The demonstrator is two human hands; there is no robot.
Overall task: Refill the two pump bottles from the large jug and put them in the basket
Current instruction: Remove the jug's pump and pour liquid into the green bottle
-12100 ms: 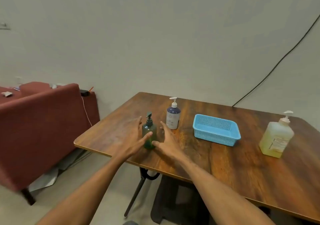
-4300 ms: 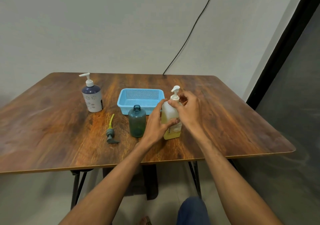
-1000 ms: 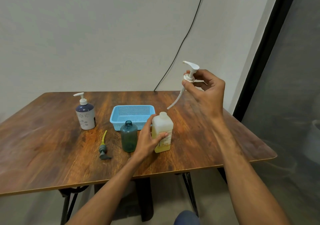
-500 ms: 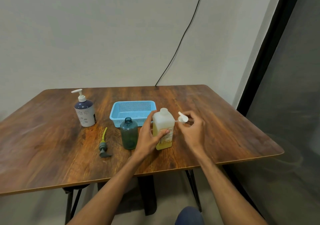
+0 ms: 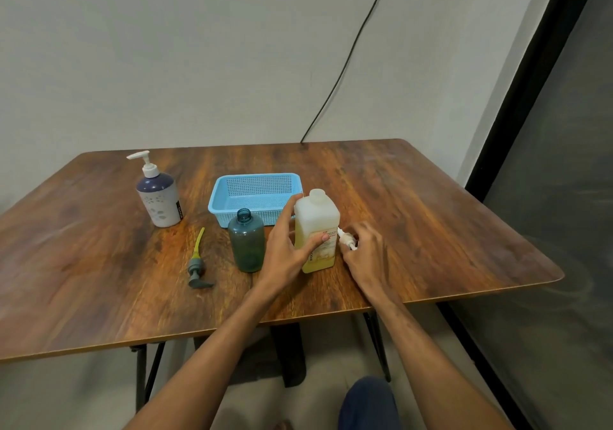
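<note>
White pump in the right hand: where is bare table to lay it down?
Bare wood lies right of the jug, out to the right edge of the table, and left of the grey pump. It is crowded between the basket, green bottle and jug, which the left hand grips.

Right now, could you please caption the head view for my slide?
Left hand grips the uncapped jug; right hand holds its pump beside it.

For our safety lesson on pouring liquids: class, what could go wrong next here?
1. The green bottle has a narrow neck, so pouring from the uncapped jug could spill onto the table.
2. That bottle stands close beside the left hand gripping the jug; lifting might knock it over.
</note>
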